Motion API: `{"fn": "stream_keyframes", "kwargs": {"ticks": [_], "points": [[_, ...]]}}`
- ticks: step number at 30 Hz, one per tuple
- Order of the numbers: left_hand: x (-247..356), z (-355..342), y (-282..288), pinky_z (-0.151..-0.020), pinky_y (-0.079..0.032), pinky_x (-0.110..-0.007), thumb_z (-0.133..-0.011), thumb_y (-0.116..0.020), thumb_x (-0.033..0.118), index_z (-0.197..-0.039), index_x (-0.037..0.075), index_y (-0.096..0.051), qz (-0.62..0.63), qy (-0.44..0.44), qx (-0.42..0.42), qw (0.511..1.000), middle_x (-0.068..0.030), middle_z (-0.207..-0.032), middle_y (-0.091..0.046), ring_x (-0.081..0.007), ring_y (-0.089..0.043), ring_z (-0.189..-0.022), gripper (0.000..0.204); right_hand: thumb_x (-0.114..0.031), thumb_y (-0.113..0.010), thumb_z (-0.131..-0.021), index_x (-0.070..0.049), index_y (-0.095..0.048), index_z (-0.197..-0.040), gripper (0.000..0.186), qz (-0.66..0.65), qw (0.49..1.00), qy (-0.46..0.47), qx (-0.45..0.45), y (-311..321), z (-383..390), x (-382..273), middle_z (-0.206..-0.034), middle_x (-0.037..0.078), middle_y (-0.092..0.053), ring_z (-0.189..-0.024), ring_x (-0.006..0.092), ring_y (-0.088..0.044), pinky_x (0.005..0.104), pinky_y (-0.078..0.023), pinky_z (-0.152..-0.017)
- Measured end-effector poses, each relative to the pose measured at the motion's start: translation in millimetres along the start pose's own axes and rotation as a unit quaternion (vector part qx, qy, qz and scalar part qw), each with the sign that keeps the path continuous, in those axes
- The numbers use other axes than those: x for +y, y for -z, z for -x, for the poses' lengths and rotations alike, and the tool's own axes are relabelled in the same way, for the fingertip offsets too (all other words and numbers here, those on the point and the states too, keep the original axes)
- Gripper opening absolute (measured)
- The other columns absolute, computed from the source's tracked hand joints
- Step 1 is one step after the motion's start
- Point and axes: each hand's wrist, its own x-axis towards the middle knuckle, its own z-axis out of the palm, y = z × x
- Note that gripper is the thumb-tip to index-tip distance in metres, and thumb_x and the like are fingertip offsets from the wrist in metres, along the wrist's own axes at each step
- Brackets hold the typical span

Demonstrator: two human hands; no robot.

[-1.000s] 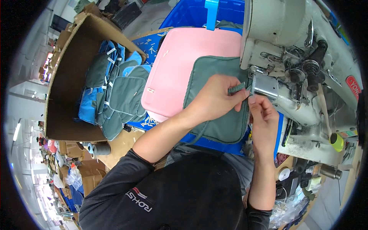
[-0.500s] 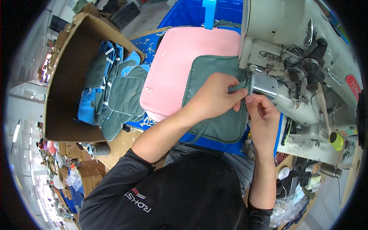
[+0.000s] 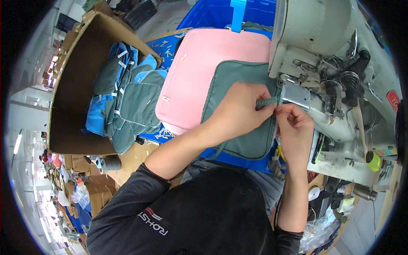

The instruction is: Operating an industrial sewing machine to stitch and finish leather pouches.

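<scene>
A grey-green fabric panel (image 3: 225,89) with piped edges lies partly over a pink padded board (image 3: 189,76), beside the sewing machine (image 3: 318,38). My left hand (image 3: 242,108) is over the panel, thumb and fingers closed on a narrow grey-green strip (image 3: 263,103) near the machine's steel plate (image 3: 294,95). My right hand (image 3: 293,134) is at the panel's right edge, just below that plate, with thumb and index finger pinched at the strip's end; exactly what lies between them is too small to make out.
A cardboard box (image 3: 68,93) at left holds several grey-and-blue pieces (image 3: 140,102). A blue plastic bin (image 3: 206,12) stands behind the board. Grey thread spools (image 3: 111,163) sit on the left. A yellow-green object (image 3: 372,160) is at the machine's right.
My two hands have shifted slightly right, and the strip between my left fingers lies a little lower and flatter. The panel and box have barely changed.
</scene>
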Motion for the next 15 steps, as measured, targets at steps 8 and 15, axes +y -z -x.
{"fn": "stream_keyframes", "kwargs": {"ticks": [8, 15], "points": [[-14, 12, -5, -0.060, -0.051, -0.032, -0.070, -0.072, -0.001, -0.090, 0.002, -0.068, -0.028, -0.154, 0.040, 0.987, -0.0116, -0.074, -0.065, -0.0227, -0.067, -0.070, 0.020, 0.000, -0.063, -0.087, 0.002, -0.064, -0.083, 0.004, 0.041, 0.998, 0.027, 0.031, 0, -2, 6, -0.071, -0.003, -0.060, -0.062, -0.0004, -0.049, 0.0169, -0.037, -0.053], [-29, 20, 5, -0.058, -0.053, -0.029, -0.062, -0.069, -0.004, -0.111, 0.009, -0.068, -0.110, -0.233, 0.011, 0.966, -0.0041, -0.090, -0.063, -0.0189, -0.066, -0.069, 0.051, 0.002, -0.064, -0.086, 0.001, -0.063, -0.083, 0.003, 0.061, 0.997, 0.041, 0.032, -4, 1, 3, -0.071, -0.004, -0.060, -0.062, -0.0008, -0.048, 0.0162, -0.037, -0.055]]}}
